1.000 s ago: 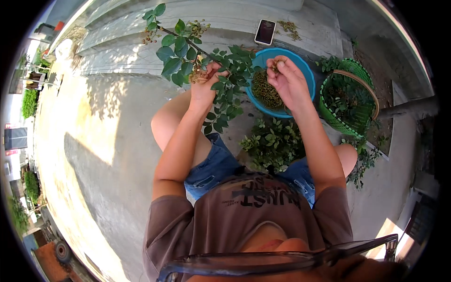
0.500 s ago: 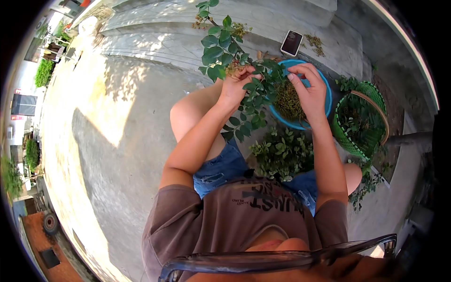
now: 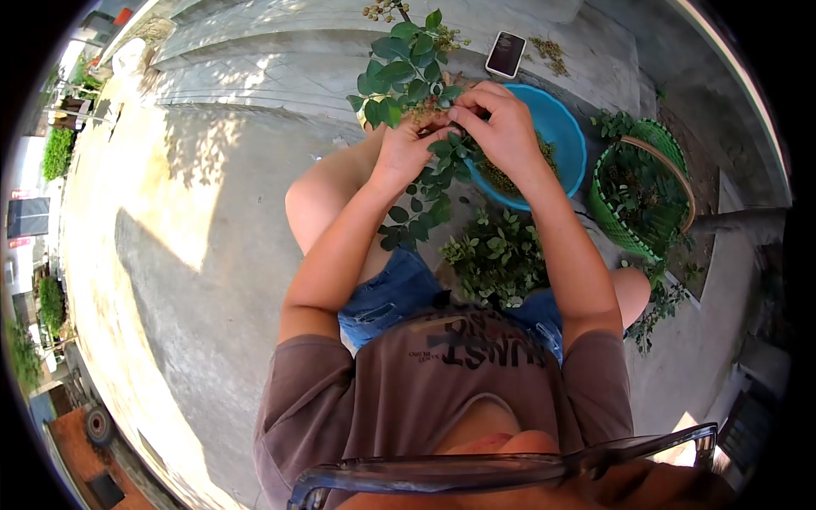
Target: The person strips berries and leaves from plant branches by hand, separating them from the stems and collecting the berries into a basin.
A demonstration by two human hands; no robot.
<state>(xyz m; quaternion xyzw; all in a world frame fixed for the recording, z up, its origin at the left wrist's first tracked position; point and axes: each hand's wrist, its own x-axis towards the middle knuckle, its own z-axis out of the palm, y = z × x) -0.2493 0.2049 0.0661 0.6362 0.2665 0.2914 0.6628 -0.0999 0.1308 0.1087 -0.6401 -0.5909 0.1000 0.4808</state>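
My left hand is closed around the stem of a leafy branch, which carries small greenish-brown berry clusters. Beside it, my right hand has thumb and fingers pinched together at the branch, close to a cluster; what exactly lies between the fingertips is hidden. Under my right hand stands a blue basin with a heap of small picked berries in it, partly covered by my hand and wrist. Lower leaves of the branch hang in front of my left knee.
A green woven basket with a brown handle holds leafy cuttings at the right. A leaf pile lies between my legs. On the concrete step are a phone and scattered berry bits.
My right hand has moved left from over the basin to the branch, and its fingers have closed there. The left hand keeps its hold. The view has shifted slightly.
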